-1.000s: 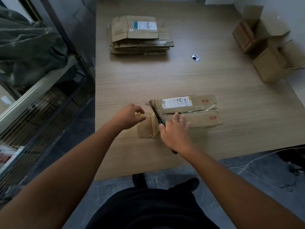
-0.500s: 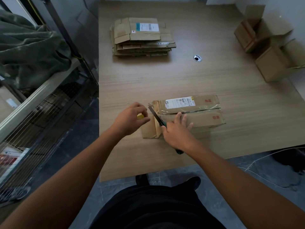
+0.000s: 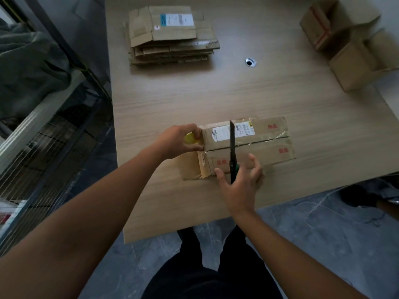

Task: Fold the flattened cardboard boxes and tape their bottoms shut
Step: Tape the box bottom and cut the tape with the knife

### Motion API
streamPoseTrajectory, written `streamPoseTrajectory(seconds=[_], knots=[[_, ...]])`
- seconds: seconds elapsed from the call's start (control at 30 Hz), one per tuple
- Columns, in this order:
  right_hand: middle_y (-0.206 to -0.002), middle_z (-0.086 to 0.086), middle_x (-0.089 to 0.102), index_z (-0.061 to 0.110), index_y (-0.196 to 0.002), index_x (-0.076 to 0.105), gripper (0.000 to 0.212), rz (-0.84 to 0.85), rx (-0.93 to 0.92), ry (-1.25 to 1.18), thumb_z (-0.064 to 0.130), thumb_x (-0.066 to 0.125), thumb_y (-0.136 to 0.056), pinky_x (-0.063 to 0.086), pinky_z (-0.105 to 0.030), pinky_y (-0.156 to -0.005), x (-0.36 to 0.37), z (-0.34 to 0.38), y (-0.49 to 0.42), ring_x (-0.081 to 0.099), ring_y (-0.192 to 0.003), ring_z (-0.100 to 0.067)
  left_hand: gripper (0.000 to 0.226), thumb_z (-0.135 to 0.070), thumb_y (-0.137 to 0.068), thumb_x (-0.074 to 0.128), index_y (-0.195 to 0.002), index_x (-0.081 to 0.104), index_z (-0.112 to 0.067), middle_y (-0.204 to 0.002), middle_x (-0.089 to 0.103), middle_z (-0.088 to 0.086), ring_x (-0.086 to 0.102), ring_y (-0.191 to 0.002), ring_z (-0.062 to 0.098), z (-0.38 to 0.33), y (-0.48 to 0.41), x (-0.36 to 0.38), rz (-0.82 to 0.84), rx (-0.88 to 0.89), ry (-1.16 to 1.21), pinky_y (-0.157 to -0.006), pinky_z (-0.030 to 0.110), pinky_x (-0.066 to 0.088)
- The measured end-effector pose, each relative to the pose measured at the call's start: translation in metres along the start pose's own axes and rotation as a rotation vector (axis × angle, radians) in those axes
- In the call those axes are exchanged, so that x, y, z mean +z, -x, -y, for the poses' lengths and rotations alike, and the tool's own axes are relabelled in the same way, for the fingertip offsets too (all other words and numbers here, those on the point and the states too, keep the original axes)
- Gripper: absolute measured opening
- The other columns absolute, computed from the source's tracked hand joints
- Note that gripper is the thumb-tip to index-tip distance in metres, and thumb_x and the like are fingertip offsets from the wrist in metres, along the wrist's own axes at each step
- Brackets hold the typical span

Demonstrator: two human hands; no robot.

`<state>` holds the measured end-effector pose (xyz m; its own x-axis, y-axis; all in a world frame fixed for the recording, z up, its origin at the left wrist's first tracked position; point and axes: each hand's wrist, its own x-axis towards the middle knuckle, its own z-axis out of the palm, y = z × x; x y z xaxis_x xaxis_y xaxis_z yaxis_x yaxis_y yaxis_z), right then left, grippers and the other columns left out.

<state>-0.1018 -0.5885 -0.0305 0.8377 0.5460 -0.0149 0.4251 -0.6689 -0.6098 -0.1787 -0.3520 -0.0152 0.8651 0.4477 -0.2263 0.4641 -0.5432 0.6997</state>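
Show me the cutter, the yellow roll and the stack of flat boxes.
cutter [image 3: 232, 143]: head view, middle of the dark blade.
yellow roll [image 3: 190, 139]: head view, the face showing between the fingers.
stack [image 3: 172, 35]: head view, top flattened box.

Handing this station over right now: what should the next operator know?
Left hand: grips a small yellow roll, probably tape, at the left end of the brown cardboard box on the wooden table.
Right hand: holds a black-bladed cutter with a green handle, its blade across the box.
Done: shiny tape runs along this box's seam; two folded brown boxes stand far right.
Left: likely cut the tape free, then fold and tape the stack of flattened cardboard at the far side.
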Motion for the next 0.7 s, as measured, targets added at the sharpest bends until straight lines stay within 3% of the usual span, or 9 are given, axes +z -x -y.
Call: streamPoseTrajectory(seconds=[0.1,0.17,0.23,0.3,0.43,0.5,0.57,0.6,0.7], knots=[[-0.154,-0.018,0.023,0.014,-0.110,0.044,0.063,-0.043,0.163,-0.037,0.058,0.076,-0.080,0.029,-0.052,-0.115,-0.009,-0.003,0.004,0.026,-0.142,-0.038,0.037,-0.047,-0.075,0.086,-0.088,0.055,-0.030,-0.108,0.071,-0.005,0.065,-0.094,0.021,-0.001,0.007,0.019,-0.096,0.028,0.061,-0.081,0.041,0.054],[-0.145,-0.014,0.037,0.012,-0.114,0.044,0.062,0.041,0.274,-0.193,0.054,0.076,-0.083,0.039,-0.045,-0.114,-0.018,-0.007,0.004,0.040,-0.135,-0.029,0.040,-0.049,-0.072,0.087,-0.088,0.057,-0.028,-0.100,0.069,-0.007,0.062,-0.086,0.018,-0.008,0.017,0.033,-0.151,0.011,0.063,-0.075,0.038,0.052],[-0.126,-0.008,0.052,0.010,-0.124,0.046,0.062,0.137,0.327,-0.323,0.050,0.074,-0.086,0.050,-0.045,-0.102,-0.024,-0.016,0.002,0.055,-0.115,-0.024,0.040,-0.049,-0.071,0.088,-0.087,0.057,-0.027,-0.093,0.065,-0.010,0.059,-0.082,0.015,-0.015,0.030,0.048,-0.206,-0.011,0.046,-0.071,0.035,0.049],[-0.124,-0.009,0.058,0.006,-0.134,0.044,0.070,0.217,0.328,-0.358,0.050,0.070,-0.086,0.052,-0.045,-0.099,-0.036,-0.025,-0.004,0.059,-0.112,-0.026,0.040,-0.048,-0.071,0.088,-0.087,0.060,-0.025,-0.099,0.065,-0.012,0.060,-0.087,0.014,-0.024,0.050,0.060,-0.239,-0.046,0.047,-0.071,0.032,0.047],[-0.099,0.008,0.062,0.011,-0.127,0.051,0.041,0.347,0.166,-0.323,0.021,0.070,-0.091,0.045,-0.025,-0.082,-0.065,-0.046,-0.035,0.061,-0.087,-0.002,0.029,-0.044,-0.078,0.082,-0.089,0.061,-0.026,-0.119,0.065,-0.005,0.060,-0.106,0.017,-0.050,0.095,0.085,-0.173,-0.126,0.145,-0.085,0.035,0.055],[-0.111,0.007,0.066,0.013,-0.140,0.046,0.055,0.439,0.042,-0.295,0.021,0.069,-0.090,0.047,-0.019,-0.090,-0.076,-0.055,-0.053,0.063,-0.098,0.007,0.027,-0.048,-0.080,0.074,-0.087,0.063,-0.025,-0.121,0.062,-0.007,0.056,-0.118,0.017,-0.065,0.114,0.097,-0.136,-0.177,0.242,-0.098,0.038,0.051],[-0.133,-0.005,0.057,0.009,-0.148,0.036,0.066,0.480,-0.080,-0.224,0.026,0.067,-0.092,0.045,-0.031,-0.106,-0.085,-0.058,-0.064,0.061,-0.118,-0.011,0.026,-0.047,-0.078,0.066,-0.083,0.066,-0.021,-0.124,0.059,-0.004,0.053,-0.125,0.018,-0.079,0.127,0.104,-0.171,-0.237,0.375,-0.102,0.037,0.045],[-0.132,-0.011,0.052,0.005,-0.142,0.040,0.056,0.468,-0.140,-0.196,0.023,0.064,-0.095,0.045,-0.039,-0.106,-0.092,-0.057,-0.068,0.058,-0.117,-0.020,0.019,-0.037,-0.081,0.064,-0.081,0.067,-0.018,-0.123,0.057,-0.002,0.053,-0.125,0.022,-0.089,0.133,0.103,-0.202,-0.284,0.436,-0.099,0.035,0.046],[-0.095,-0.008,0.057,0.012,-0.105,0.048,0.009,0.316,-0.220,-0.282,0.019,0.054,-0.103,0.047,-0.040,-0.075,-0.122,-0.048,-0.058,0.058,-0.082,-0.023,0.017,-0.021,-0.083,0.055,-0.085,0.070,-0.011,-0.121,0.054,0.001,0.053,-0.120,0.024,-0.118,0.150,0.094,-0.250,-0.301,0.467,-0.093,0.033,0.049]])
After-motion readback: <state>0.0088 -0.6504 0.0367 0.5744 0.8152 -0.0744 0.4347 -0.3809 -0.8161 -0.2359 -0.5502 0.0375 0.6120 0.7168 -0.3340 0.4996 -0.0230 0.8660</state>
